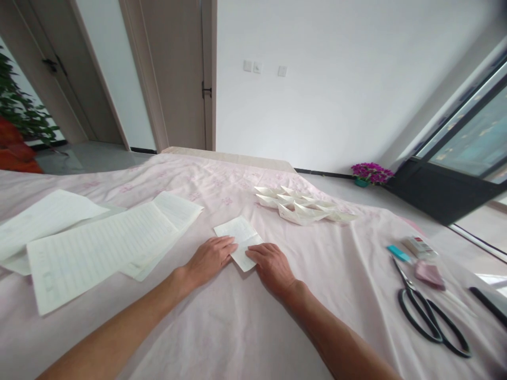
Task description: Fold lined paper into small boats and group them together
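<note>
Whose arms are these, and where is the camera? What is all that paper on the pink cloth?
The camera sits on a person's head and looks down, so you see that person's own two arms. The left hand and the right hand both lie flat on a small folded paper, pressing it onto the pink cloth. Neither hand grips anything. To the left lie big lined sheets. Farther back sits a cluster of folded paper boats. On the right lie black scissors.

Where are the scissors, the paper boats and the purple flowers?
scissors [410, 289]: head view, on the pivot.
paper boats [303, 207]: head view, on a middle boat.
purple flowers [371, 171]: head view, on the blossoms.
</note>
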{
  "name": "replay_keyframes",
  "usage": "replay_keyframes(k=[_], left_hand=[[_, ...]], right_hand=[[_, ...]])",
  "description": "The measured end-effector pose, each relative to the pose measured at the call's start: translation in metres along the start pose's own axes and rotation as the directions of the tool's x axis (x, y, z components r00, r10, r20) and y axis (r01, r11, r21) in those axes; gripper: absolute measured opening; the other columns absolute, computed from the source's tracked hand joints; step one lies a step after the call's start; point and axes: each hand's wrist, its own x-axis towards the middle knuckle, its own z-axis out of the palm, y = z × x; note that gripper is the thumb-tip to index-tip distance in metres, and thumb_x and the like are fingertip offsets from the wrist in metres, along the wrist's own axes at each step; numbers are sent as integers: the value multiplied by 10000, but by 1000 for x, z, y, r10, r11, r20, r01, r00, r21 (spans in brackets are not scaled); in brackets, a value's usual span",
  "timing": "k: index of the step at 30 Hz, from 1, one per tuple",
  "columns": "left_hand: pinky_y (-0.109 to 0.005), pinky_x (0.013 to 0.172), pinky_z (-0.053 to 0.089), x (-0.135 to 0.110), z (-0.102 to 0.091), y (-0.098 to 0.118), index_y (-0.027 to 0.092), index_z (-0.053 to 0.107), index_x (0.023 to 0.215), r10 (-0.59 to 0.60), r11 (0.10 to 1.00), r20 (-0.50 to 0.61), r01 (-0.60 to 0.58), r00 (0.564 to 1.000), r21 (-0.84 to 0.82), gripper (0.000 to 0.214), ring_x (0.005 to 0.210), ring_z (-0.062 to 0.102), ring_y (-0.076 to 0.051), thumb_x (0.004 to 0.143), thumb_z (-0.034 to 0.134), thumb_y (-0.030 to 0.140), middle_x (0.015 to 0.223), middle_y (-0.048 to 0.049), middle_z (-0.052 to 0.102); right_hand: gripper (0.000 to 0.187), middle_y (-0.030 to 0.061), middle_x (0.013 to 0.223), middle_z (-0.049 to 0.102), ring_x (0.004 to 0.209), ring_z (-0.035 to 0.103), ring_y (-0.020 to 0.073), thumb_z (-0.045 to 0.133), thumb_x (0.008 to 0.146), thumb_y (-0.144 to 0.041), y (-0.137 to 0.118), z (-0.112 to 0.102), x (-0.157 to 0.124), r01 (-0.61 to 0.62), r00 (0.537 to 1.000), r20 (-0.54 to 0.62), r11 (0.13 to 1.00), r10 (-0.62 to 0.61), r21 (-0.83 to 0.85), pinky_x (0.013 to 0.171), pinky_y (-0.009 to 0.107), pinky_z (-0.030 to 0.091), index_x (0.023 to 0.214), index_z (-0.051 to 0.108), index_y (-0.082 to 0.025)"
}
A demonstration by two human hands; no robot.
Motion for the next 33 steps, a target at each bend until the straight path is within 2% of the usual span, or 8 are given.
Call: replay_keyframes(k=[3, 6, 11, 15, 19, 23, 28, 33], left_hand=[[-438, 1081, 404, -9, 2, 1, 241, 614, 1263, 14, 999, 26, -16, 1000, 47, 342, 1282, 525, -251, 928, 550, 255, 1341, -101, 607], [-457, 1099, 396, -18, 7, 6, 224, 591, 1291, -11, 994, -19, 13, 1000, 113, 349, 1310, 499, -249, 961, 480, 241, 1366, -104, 588], [-430, 1097, 428, -26, 7, 8, 202, 610, 1258, -44, 994, -74, 52, 996, 99, 333, 1294, 516, -226, 937, 519, 203, 1355, -91, 599], [-402, 1077, 459, -28, 2, 2, 204, 648, 1196, -75, 997, -109, 77, 991, 12, 295, 1244, 566, -204, 927, 531, 175, 1295, -82, 644], [-374, 1041, 493, -29, 1, -5, 194, 669, 1156, -104, 994, -136, 97, 985, -55, 265, 1190, 608, -192, 936, 522, 180, 1234, -86, 679], [-376, 1011, 516, -28, 1, -6, 186, 686, 1105, -123, 991, -143, 114, 982, -66, 253, 1152, 632, -195, 927, 515, 134, 1196, -83, 697], [-383, 980, 536, -26, -1, -6, 155, 695, 1057, -124, 992, -154, 117, 980, -53, 251, 1106, 654, -206, 899, 515, 78, 1159, -99, 709], [-376, 967, 543, -25, -6, -5, 159, 684, 1063, -127, 991, -159, 119, 979, -62, 308, 1084, 662, -198, 874, 483, 23, 1150, -91, 709]], right_hand=[[388, 56, 1150, 702, 1026, 632, 199, 523, 836, -62, 0, -7, -3, -3, 999, 43, 999, 2, 42, 923, 323, 426, 1168, 655, -213], [386, 72, 1122, 706, 998, 644, 198, 537, 833, -96, 1, -14, -3, 6, 997, 74, 997, -11, 74, 915, 319, 433, 1199, 616, -190], [218, 56, 1134, 701, 1031, 634, 199, 575, 887, -188, 4, -19, 0, 10, 995, 92, 991, -23, 137, 914, 316, 427, 1082, 667, -221], [165, 23, 982, 719, 921, 629, 175, 525, 948, -237, -3, -19, 9, -86, 994, 79, 983, 74, 161, 854, 287, 416, 919, 687, -232], [305, 12, 756, 673, 740, 579, 156, 465, 981, -298, -8, -18, 21, -195, 977, 107, 974, 183, 119, 751, 266, 385, 738, 625, -205], [361, 5, 683, 616, 679, 537, 138, 465, 966, -331, -7, -11, 27, -300, 951, 104, 948, 290, 109, 637, 246, 320, 644, 550, -192], [277, -37, 592, 520, 530, 409, 98, 532, 886, -322, -5, -1, 27, -487, 872, 113, 865, 476, 120, 522, 253, 199, 641, 507, -195], [215, -41, 593, 517, 532, 410, 100, 529, 873, -305, -5, 1, 29, -526, 850, 114, 840, 514, 132, 525, 256, 199, 684, 526, -201]])
